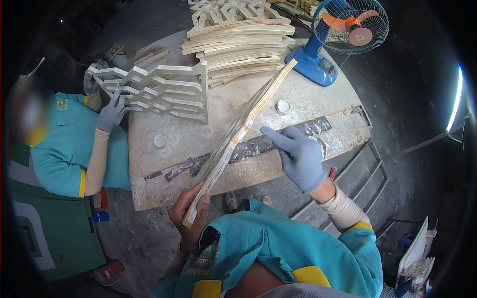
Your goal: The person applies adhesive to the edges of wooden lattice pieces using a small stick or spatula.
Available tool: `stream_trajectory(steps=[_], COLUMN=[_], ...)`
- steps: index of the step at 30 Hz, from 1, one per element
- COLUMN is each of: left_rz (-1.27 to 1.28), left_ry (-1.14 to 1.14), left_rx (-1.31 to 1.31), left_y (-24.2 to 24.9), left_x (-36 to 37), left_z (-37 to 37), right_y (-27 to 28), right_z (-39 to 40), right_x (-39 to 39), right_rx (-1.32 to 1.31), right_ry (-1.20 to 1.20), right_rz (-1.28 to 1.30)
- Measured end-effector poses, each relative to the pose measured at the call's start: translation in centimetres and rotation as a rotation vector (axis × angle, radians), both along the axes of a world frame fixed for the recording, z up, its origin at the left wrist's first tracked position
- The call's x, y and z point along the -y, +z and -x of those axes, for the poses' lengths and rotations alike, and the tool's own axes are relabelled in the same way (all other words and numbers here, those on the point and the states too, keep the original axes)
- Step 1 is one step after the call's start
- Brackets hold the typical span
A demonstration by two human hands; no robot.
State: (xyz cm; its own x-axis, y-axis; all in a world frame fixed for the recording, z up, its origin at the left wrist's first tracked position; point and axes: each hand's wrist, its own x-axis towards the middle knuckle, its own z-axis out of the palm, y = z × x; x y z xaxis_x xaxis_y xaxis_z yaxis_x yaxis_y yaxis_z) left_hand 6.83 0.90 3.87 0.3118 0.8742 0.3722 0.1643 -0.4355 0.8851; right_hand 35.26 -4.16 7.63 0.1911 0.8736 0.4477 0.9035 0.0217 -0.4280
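Lattice panel (233, 141), seen nearly edge-on, slants over the near edge of the bench (218, 144), its lower end towards me and its upper end towards the stacked frames (238, 47) at the far edge. My left hand (191, 211), bare, is clamped on that lower end, fingers and thumb on either side. My right hand (300, 156), gloved in grey, has its index finger stretched towards the bend midway along the panel; I cannot tell whether its fingertips pinch anything. Between the panel and the right corner, I see a small round pot (283, 107) with white inside, and beyond it a blue fan (313, 62) at the far right edge. A dark strip (278, 139) runs beneath the panel, near the front edge. Over the left edge, a co-worker's gloved hands (112, 111) hold another lattice (159, 89), with a round dish (160, 140) nearby on the bench.
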Motion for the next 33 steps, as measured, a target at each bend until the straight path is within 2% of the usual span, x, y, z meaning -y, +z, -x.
stream_trajectory(steps=[3, 5, 7, 9, 13, 15, 16, 18, 20, 22, 24, 28, 31, 33], left_rz=[0.014, 0.04, 0.022, 0.016, 0.087, 0.066, 0.05, 0.009, -0.039, 0.038, 0.008, -0.03, -0.065, -0.035], left_ry=[-0.001, -0.002, 0.02, 0.022, 0.044, 0.044, 0.048, 0.049, 0.049, 0.034, 0.041, 0.026, 0.029, 0.021], left_rx=[0.002, -0.001, -0.038, -0.024, -0.04, 0.017, 0.071, 0.066, 0.065, 0.018, 0.002, -0.009, -0.022, -0.011], left_y=[0.1, 0.2, 0.4, 0.2, 0.9, 0.2, -0.2, -0.4, -0.2, 0.2, 0.4, 0.6, 0.4, 0.5], left_x=[0.1, 0.2, -0.1, -0.2, -0.1, -0.2, -0.2, -0.4, -0.6, -0.5, -0.7, -0.9, -1.0, -0.9], left_z=[0.0, 0.1, 0.0, 0.1, 0.0, -0.1, -0.2, -0.3, -0.3, -0.1, 0.0, 0.0, 0.1, 0.1], right_y=[0.0, -1.5, -1.8, -0.9, 0.2, -0.9, -1.2, -1.9, -3.0, -3.8, -4.6, -2.6, -1.8, -2.9], right_z=[-1.2, -1.5, -0.3, -0.3, -1.9, -2.3, -2.3, -2.2, -2.1, -2.1, -1.9, -2.1, -1.9, -1.4], right_x=[-0.8, -1.7, -1.1, 0.0, 0.0, -1.2, -1.9, -2.9, -2.8, -2.2, -0.9, -0.9, -2.7, -3.3], right_rx=[-0.04, 0.075, 0.04, -0.179, -0.239, -0.004, -0.002, 0.325, 0.33, 0.343, 0.265, 0.188, 0.224, 0.379], right_ry=[-0.017, -0.026, -0.032, 0.158, 0.067, -0.108, -0.108, -0.19, -0.19, -0.18, -0.145, -0.154, -0.206, -0.185], right_rz=[-0.053, -0.006, -0.039, -0.047, 0.007, -0.162, -0.166, -0.187, -0.141, -0.096, -0.046, -0.128, -0.134, -0.055])
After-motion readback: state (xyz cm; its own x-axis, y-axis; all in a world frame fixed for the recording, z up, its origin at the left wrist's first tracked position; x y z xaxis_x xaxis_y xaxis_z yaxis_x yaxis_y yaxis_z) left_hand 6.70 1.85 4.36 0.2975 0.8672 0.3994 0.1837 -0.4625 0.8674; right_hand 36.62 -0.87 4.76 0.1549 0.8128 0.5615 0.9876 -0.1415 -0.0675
